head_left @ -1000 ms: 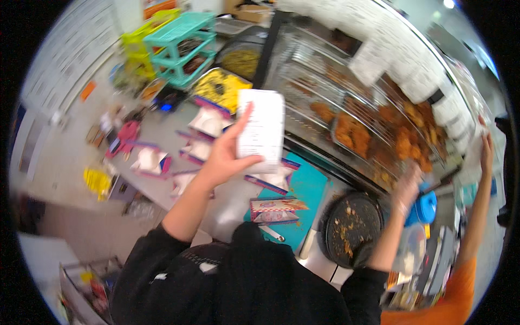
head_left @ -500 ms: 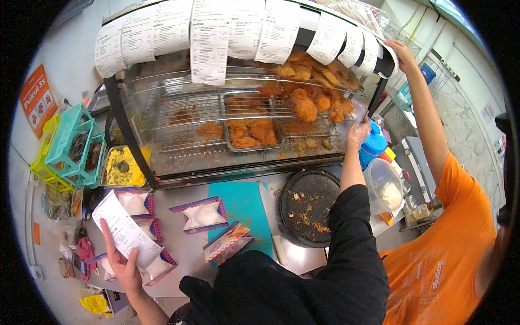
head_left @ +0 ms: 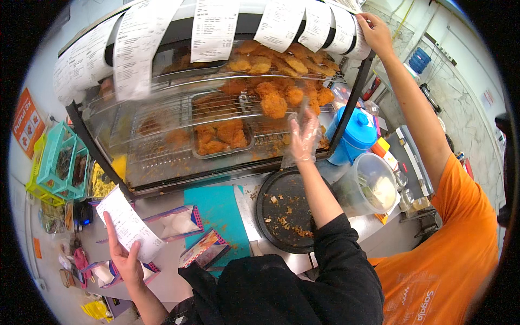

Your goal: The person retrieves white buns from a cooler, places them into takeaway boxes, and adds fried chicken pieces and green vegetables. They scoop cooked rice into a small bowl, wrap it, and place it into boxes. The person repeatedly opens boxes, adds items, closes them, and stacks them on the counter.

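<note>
Two hands busy: left hand [head_left: 125, 259] pinching receipt [head_left: 128, 223] at 8 o'clock; gloved right hand [head_left: 303, 136], fingers spread, empty, at chicken-filled cabinet [head_left: 216, 135].

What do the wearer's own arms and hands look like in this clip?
Both arms wear black sleeves pushed up toward the elbows, leaving the forearms uncovered. The right hand is inside a loose, clear plastic glove that crinkles around the fingers. The left hand is ungloved. No watch or jewellery is visible.

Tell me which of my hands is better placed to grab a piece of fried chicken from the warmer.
Right. The right hand, in a clear glove, is at the fried chicken; the left hand holds a paper slip.
</note>
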The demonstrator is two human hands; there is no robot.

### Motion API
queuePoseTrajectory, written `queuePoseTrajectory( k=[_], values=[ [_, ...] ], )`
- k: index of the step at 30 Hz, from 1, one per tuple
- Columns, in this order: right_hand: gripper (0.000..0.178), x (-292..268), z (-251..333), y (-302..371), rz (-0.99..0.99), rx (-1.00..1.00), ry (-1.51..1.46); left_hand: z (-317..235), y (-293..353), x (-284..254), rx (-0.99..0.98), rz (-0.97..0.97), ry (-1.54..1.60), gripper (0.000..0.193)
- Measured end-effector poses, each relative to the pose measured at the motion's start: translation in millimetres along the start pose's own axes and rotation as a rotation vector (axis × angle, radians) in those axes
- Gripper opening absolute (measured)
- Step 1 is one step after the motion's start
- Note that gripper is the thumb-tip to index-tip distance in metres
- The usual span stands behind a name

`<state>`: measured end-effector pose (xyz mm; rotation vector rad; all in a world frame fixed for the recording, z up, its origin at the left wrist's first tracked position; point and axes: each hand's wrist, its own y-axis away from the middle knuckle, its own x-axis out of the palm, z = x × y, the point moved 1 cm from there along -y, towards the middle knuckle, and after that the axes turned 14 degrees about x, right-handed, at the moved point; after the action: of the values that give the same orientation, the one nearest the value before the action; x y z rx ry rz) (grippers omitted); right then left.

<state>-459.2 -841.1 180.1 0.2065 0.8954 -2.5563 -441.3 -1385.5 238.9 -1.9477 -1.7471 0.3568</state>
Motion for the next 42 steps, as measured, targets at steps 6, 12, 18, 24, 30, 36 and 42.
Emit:
queuePoseTrajectory(
  k=[6, 12, 18, 24, 30, 36, 42],
  values=[
    [0.059, -16, -6, -42, -0.272, -0.276, 0.29, 3, 6, 3, 0.015, -0.014, -0.005, 0.095],
    [0.05, 1, -73, -42, -0.401, 0.091, -0.177, 12, 22, -20, -0.001, -0.016, -0.1, 0.089],
    [0.06, -13, -77, 53, 0.073, 0.029, 0.794, 13, 35, -36, -0.078, -0.099, -0.046, 0.088],
    [0.057, 14, 4, 7, -0.016, -0.266, 0.163, 12, 29, -38, -0.041, -0.006, -0.216, 0.081],
    [0.061, 35, 37, -74, 0.735, -0.366, 0.343, 23, 25, -76, -0.124, 0.242, -0.741, 0.062],
    [0.046, 7, 16, -73, 0.526, -0.194, -0.047, 57, 45, -97, -0.349, 0.406, -1.006, 0.057],
    [0.071, -32, 49, 44, 0.7, 0.462, -1.046, 127, 40, -95, -0.482, 0.567, -1.091, 0.063]
  ],
)
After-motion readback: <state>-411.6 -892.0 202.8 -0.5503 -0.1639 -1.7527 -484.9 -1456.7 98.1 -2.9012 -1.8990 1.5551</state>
